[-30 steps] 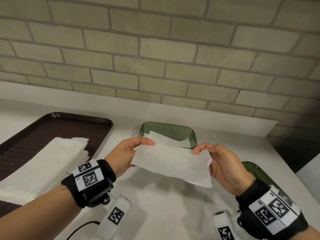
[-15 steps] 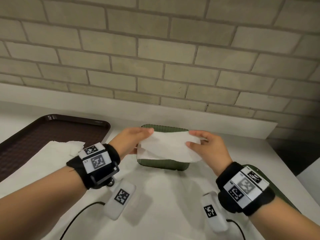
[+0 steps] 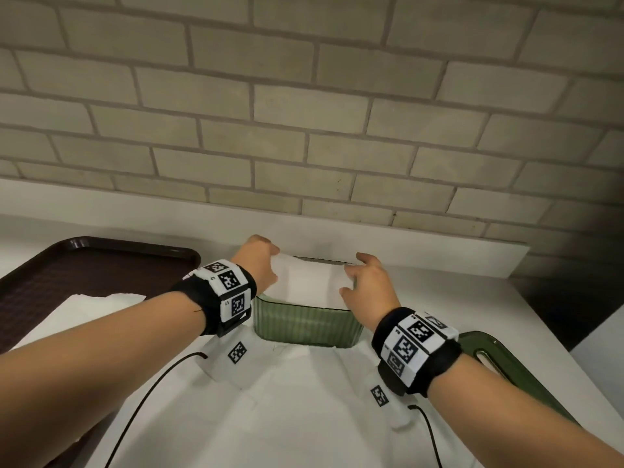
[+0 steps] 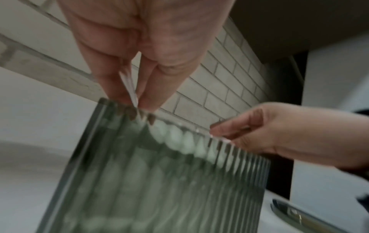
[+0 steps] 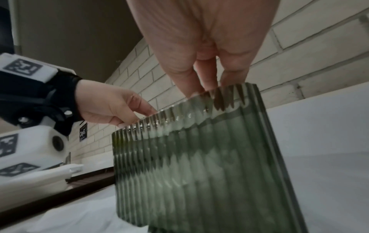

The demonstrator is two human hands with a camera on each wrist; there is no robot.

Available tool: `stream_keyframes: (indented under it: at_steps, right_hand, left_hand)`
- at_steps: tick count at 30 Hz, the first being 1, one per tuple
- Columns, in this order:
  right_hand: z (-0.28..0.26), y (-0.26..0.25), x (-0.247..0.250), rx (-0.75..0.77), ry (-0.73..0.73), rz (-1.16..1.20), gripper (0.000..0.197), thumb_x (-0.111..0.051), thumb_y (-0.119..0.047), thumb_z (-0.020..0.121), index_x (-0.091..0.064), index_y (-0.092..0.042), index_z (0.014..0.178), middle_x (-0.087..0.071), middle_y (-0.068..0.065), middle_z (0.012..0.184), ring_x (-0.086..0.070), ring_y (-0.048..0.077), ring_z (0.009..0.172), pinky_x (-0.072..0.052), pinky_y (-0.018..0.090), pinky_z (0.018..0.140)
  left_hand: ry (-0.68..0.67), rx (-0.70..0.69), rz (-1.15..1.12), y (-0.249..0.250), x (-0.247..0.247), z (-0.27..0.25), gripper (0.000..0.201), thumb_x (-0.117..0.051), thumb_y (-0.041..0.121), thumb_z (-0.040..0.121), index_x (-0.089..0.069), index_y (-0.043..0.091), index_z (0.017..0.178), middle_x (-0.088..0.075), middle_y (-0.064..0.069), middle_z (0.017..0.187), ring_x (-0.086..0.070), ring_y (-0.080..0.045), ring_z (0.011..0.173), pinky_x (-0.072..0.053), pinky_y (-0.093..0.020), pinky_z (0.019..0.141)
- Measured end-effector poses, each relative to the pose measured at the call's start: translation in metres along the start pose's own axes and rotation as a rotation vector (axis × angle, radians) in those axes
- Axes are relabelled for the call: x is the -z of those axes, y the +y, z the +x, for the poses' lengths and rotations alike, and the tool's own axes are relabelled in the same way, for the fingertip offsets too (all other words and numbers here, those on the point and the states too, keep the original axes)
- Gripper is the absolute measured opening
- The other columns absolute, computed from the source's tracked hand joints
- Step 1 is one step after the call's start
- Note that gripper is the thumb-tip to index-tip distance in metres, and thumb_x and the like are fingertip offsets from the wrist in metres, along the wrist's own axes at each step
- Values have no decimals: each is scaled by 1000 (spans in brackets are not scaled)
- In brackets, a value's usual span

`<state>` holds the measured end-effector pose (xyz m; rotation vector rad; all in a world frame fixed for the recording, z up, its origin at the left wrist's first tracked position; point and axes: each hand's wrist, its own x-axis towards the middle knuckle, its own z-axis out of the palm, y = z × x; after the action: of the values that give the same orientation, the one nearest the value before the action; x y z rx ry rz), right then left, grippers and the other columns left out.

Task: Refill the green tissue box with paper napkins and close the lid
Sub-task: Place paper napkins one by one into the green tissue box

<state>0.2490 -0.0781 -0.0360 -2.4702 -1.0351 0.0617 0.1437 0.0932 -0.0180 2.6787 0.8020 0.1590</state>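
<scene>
Nearest the camera, white paper sheeting covers the counter, and the dark green flat lid with its slot lies on it at the right, off the box. On the left, the stack of white paper napkins waits on the dark brown plastic tray.

Just beyond, the ribbed translucent green tissue box stands open on the counter. A second ago both hands held one white napkin in the air in front of the box; now the napkin has come down onto the box's open top. The left hand pinches the napkin's left edge between thumb and fingers, as the left wrist view shows. The right hand is at the right edge with fingers dipping toward the rim; whether it grips the paper, I cannot tell.

This suggests a refill in progress: this sheet is nearly seated, more napkins remain on the tray, and the lid is not yet fitted. Behind stands a pale brick wall.
</scene>
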Motion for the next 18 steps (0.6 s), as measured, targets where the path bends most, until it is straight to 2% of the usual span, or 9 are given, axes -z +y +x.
stream_keyframes:
  at_steps: [2,4,8,10,11,14,15,16,18]
  right_hand:
    - [1,-2,2,4,-37,-47,33,-48,-2,91,-58,-3,122,-15,11,155,-35,21,136,-21,10,99]
    - [3,-4,3,-3,-90,-72,32,-45,2,90,-59,0,119,-13,13,155,-35,21,136,-23,11,100]
    - [3,-4,2,-30,-113,-110,30,-45,-6,92,-61,0,116,-27,16,151,-28,22,140,-28,18,106]
    - [1,-5,6,-15,-102,-134,33,-42,-6,93,-62,-2,119,-33,17,147,-26,21,141,-27,20,108]
    - [-1,-6,9,-3,-90,-148,34,-41,-6,93,-62,-4,119,-35,18,146,-26,22,140,-26,21,109]
    - [-4,-7,16,32,-46,-168,35,-40,-6,92,-63,-6,119,-28,17,149,-32,27,136,-28,23,109]
    - [-4,-7,18,35,-43,-172,35,-40,-5,92,-63,-6,118,-26,16,150,-33,29,135,-29,24,109]
    - [-3,-6,19,36,-46,-172,36,-40,-4,92,-63,-6,118,-25,15,151,-33,30,135,-30,24,108]
    - [-3,-4,20,33,-46,-161,35,-41,-3,91,-65,-5,117,-27,15,150,-36,30,133,-33,25,106]
  left_hand:
    - [-42,-11,61,3,-3,-2,56,-58,11,88,-40,10,141,-28,-9,148,-34,-20,136,-25,-22,109]
    - [-78,-21,134,9,-4,-4,48,-54,9,89,-45,7,137,-34,-11,143,-42,-22,129,-32,-24,105]
    - [-141,-25,249,18,-4,-8,30,-53,14,89,-58,4,117,-46,-13,128,-54,-26,113,-46,-27,90]
    - [-158,-24,297,23,-1,-8,16,-54,16,87,-63,5,96,-55,-12,119,-58,-26,106,-46,-28,80]
    - [-149,-31,323,26,2,-9,15,-54,16,87,-64,6,92,-60,-11,113,-59,-26,103,-46,-28,75]
    - [-168,-27,373,28,8,-8,18,-53,16,87,-67,7,93,-66,-8,102,-62,-25,95,-42,-27,67]
    - [-190,-23,376,28,9,-7,18,-52,16,88,-67,7,94,-66,-7,99,-62,-25,95,-42,-27,68]
    - [-223,-18,395,28,9,-6,16,-51,15,88,-66,8,87,-64,-5,91,-61,-25,90,-41,-27,68]
    - [-265,-13,422,29,6,-2,25,-47,15,91,-51,9,66,-52,-3,72,-52,-19,69,-38,-25,64]
